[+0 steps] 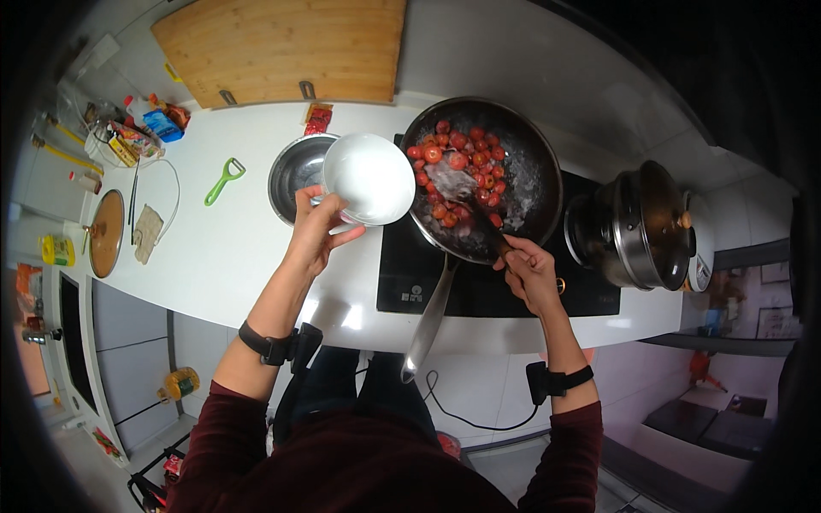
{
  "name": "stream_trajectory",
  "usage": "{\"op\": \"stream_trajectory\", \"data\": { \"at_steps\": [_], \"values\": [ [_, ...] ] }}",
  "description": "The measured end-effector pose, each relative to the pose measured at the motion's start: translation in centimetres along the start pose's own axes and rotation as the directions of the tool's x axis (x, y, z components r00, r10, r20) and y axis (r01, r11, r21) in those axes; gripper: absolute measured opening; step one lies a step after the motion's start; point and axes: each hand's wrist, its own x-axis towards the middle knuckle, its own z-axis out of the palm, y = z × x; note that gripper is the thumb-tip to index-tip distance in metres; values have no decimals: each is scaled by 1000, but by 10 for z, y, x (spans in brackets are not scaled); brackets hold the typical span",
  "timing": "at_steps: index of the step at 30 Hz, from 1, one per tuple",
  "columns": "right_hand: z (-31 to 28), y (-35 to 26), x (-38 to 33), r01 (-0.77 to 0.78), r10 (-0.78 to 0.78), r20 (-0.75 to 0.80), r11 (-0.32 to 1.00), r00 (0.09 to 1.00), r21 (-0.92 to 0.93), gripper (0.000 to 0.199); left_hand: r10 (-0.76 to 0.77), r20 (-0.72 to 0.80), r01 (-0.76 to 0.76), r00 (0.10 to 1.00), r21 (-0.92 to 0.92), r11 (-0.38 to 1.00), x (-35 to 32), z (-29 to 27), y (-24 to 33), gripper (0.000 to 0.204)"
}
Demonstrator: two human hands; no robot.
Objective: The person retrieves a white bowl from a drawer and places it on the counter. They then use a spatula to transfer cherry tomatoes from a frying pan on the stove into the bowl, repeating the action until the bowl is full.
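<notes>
My left hand (321, 221) pinches the rim of a white bowl (369, 179), which is tilted beside the wok's left edge. I cannot make out anything in it. Under the bowl, partly hidden, sits a grey metal basin (299, 171). My right hand (530, 269) is wrapped round the dark handle of a spatula (489, 229), its blade down among the food. Small round red fruits (457, 160) lie in the dark wok (534, 192), with whitish wet stuff around them. The wok's long metal handle (432, 321) points toward me over the counter edge.
The wok stands on a black cooktop (410, 274). To its right is a steamer pot (637, 227) with a glass lid. On the white counter (227, 248) lie a green peeler (226, 181), a cloth (147, 232) and a round lid (107, 232). A wooden board (282, 51) leans behind.
</notes>
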Motion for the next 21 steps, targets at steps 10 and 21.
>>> {"op": "stream_trajectory", "data": {
  "at_steps": [10,21],
  "values": [
    [54,-67,-23,340,-333,99,817,938,-467,31,8,0,-8,1000,-45,999,2,14,7,52],
    [38,-75,-37,205,-274,-63,835,960,-510,31,-14,46,23,999,-197,980,-1,7,-3,54]
  ]
}}
